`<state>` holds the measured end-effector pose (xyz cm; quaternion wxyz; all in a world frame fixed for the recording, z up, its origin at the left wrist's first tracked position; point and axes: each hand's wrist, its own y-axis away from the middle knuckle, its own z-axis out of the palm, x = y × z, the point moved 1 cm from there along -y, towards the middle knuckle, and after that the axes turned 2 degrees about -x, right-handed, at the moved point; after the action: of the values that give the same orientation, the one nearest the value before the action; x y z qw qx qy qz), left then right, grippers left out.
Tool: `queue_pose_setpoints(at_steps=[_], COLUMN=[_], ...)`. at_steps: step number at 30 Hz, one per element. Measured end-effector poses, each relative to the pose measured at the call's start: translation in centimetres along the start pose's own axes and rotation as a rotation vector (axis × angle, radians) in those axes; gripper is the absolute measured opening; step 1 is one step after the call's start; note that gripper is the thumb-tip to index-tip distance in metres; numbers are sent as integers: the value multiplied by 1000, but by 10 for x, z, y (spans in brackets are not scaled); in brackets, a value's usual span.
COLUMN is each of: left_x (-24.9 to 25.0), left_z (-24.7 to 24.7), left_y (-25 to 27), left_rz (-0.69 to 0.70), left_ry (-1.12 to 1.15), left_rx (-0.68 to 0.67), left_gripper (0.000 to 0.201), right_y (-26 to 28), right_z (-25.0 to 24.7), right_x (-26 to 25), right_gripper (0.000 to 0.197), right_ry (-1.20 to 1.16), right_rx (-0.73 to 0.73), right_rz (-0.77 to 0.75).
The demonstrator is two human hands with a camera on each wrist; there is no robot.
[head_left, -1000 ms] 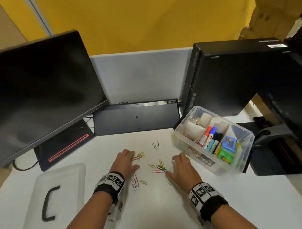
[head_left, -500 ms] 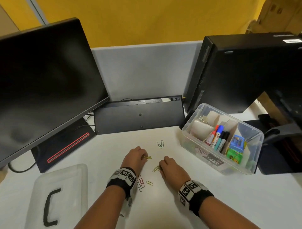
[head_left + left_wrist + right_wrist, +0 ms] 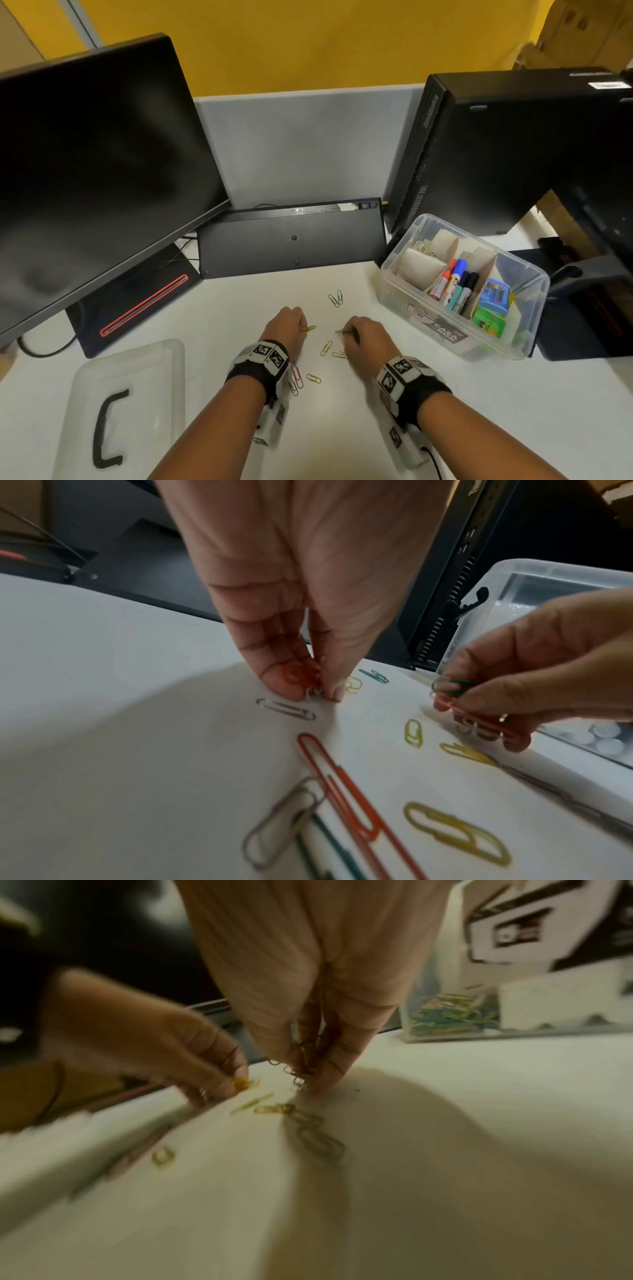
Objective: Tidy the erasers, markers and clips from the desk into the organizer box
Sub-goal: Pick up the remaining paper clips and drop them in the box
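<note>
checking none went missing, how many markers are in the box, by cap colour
red-capped marker: 1
blue-capped marker: 1
dark-capped markers: 2
total: 4, all standing in the middle compartment of the organizer box

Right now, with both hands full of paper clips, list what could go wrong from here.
1. The right hand pinches several clips at once; some may slip on the way to the organizer box.
2. The pair of clips lying apart near the keyboard could be missed.
3. Loose clips under the left wrist might be swept off the desk.
</note>
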<state>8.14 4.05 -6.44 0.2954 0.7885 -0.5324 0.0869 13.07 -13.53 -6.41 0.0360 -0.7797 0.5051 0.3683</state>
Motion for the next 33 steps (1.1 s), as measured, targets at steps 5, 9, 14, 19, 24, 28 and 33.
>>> queue_pose_setpoints(at_steps=[5,9,14,19,24,28,33], left_x=[-9,-18,-29,-42,-55,-49,-41], left_z=[-5,-19,-29,-19,-4,2,5], left_y=[5,19,46,67,77,91,91], left_rz=[-23,-18,-78,-332,-345,-26,210], left_ry=[155,511,950,1340,1014,401,40], left_rx=[-8,55,-12,15,54,51,-102], left_gripper=[6,17,25,20,21,8,20], right_y=[5,14,34,41,50,55,59], right_z=[-16,-23,-30,-26,-10,-4,4], right_x=[11,13,13,27,47,49,42], right_gripper=[14,22,24,40,25,9,19], right_ry=[-789,-1360,-1476,-585,-149,38,331], right_rx=[-152,-195,-162,-253,-139,-141,-100], right_rz=[219,392,431,263,127,94,34])
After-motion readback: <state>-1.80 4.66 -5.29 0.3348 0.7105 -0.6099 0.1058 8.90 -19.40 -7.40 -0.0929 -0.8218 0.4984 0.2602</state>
